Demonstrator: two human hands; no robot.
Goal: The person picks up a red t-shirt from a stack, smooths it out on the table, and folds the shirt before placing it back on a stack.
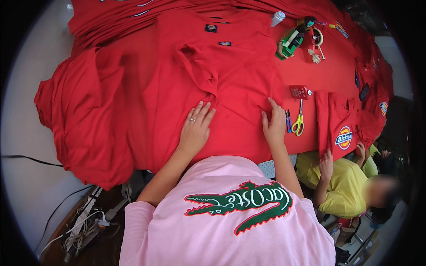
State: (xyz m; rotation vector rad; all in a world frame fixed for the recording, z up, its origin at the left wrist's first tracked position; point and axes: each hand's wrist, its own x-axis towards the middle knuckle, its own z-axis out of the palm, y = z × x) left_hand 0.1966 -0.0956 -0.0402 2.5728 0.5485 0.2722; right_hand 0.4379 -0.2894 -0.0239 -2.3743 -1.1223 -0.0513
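A red T-shirt (pixel 239 84) lies spread in front of me, its upper part folded over near the middle so that a loose opening shows. My left hand (pixel 196 126) rests flat on the cloth just below that fold, fingers stretched out, a ring on one of them. Along the shirt's right side lies my right hand (pixel 274 122), thumb and fingers apart, touching the fabric. Small dark neck labels, one on the folded shirt (pixel 225 44) and one on a red shirt beneath (pixel 211 28), are visible.
Red garments heap at left (pixel 88 115); folded ones (pixel 111 26) lie at the back. On the red-topped table are a green tape dispenser (pixel 289 43), white bottle (pixel 278 18), red box (pixel 300 91), pens (pixel 288 121) and yellow-handled scissors (pixel 298 124). A person in yellow (pixel 341 184) handles a red garment.
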